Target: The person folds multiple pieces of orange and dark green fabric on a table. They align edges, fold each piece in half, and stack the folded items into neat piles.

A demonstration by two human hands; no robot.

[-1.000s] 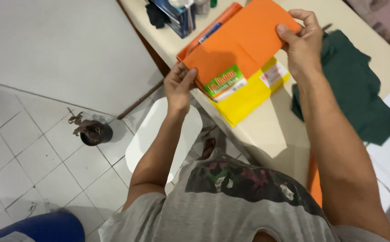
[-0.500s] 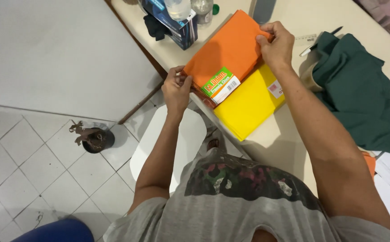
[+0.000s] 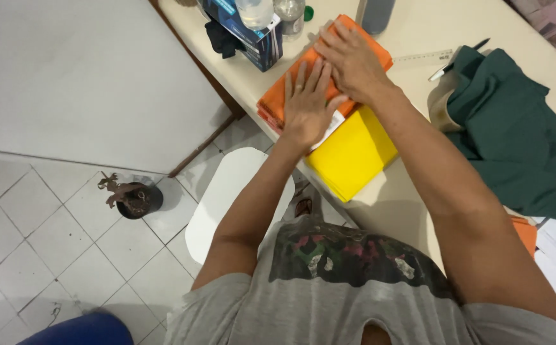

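An orange paper pack lies on the cream table, partly over a yellow paper pack that juts off the table's near edge. My left hand rests flat on the orange pack, fingers spread. Just beyond it, my right hand presses palm-down on the same pack. Neither hand grips anything. A label on the pack is mostly hidden under my left hand.
A dark green cloth lies to the right, with a ruler and a pen near it. A blue box and clear bottles stand at the table's far left. Below are a white stool and a small potted plant.
The orange pack was held up by its edges in both hands; it now lies flat on the yellow pack. Both hands have let go and moved on top, palms down.
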